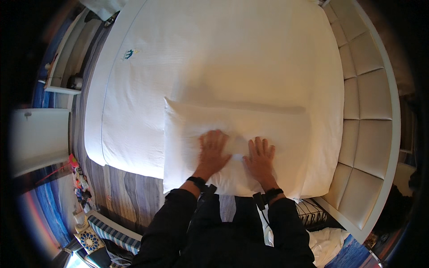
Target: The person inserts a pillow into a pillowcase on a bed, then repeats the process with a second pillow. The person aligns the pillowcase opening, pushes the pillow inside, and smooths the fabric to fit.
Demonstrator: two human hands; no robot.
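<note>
A white pillow (192,120) lies flat along the near side of a bed spread with a white cover (250,53). My left hand (212,152) rests on the middle of the pillow, fingers spread and slightly blurred. To its right, my right hand (260,158) lies palm down on the same pillow, its fingers apart. Neither hand grips anything. One pillow corner points up at the far left, and its near edge reaches the bed's edge in front of me. Dark bands with small devices circle both wrists.
A padded cream headboard (373,111) borders the bed on the right. White bedding (328,245) is bunched at the lower right. Beyond the patterned floor (125,192) on the left stand a white cabinet (40,138) and a striped seat (114,234) with a patterned cushion (89,241).
</note>
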